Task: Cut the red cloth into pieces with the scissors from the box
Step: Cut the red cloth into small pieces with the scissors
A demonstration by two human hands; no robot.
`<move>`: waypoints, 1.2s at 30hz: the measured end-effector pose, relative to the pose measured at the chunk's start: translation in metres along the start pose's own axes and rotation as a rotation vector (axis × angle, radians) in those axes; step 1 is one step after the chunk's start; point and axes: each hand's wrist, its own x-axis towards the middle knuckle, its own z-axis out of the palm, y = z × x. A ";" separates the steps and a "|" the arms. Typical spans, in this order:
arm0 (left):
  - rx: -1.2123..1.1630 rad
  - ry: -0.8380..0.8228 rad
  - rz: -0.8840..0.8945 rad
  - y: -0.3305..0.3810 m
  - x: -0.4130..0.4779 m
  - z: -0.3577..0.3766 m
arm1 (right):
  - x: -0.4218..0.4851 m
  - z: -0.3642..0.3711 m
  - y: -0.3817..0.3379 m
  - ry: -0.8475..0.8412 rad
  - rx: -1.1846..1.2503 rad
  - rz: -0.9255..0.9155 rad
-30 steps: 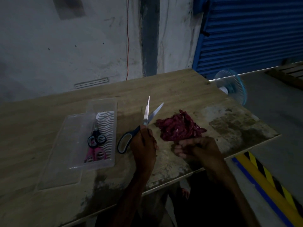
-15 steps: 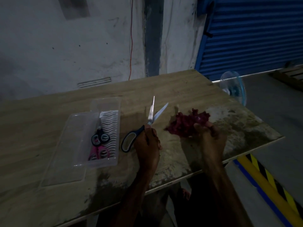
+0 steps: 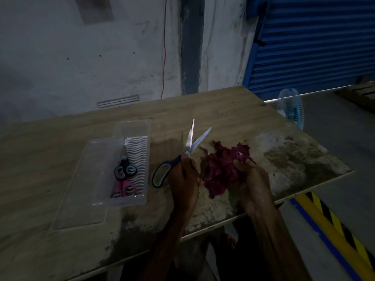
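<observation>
Lifted, one red cloth (image 3: 221,169) clutched by right hand (image 3: 251,183); left hand (image 3: 184,179) grips one scissors (image 3: 190,145).

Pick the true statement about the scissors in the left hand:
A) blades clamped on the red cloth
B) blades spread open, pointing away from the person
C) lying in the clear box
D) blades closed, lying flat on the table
B: the scissors gripped by the left hand show two blades spread in a V pointing away, and the red cloth bunched in the right hand is beside them, not between them.
</observation>
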 end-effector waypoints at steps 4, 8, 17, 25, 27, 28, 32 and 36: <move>-0.014 -0.001 -0.004 0.001 -0.001 0.000 | 0.005 0.004 -0.001 -0.101 0.047 0.061; -0.035 -0.018 -0.041 0.001 -0.001 0.002 | 0.009 0.006 0.002 -0.164 0.089 0.058; -0.081 -0.049 -0.058 0.009 -0.003 0.002 | 0.008 0.019 -0.004 0.003 -0.018 -0.342; 0.097 -0.010 0.090 0.001 -0.004 0.002 | 0.016 0.014 0.016 -0.259 0.290 0.157; 0.111 -0.001 0.100 0.000 -0.004 0.003 | 0.019 0.014 0.022 -0.250 0.245 0.142; 0.130 -0.014 0.108 0.000 -0.005 0.003 | 0.021 0.014 0.025 -0.242 0.211 0.126; 0.245 -0.038 0.169 -0.002 -0.006 0.007 | 0.020 0.017 0.028 -0.278 0.144 0.065; 0.312 0.026 0.264 0.005 -0.007 0.009 | 0.019 0.020 0.031 -0.305 0.074 0.025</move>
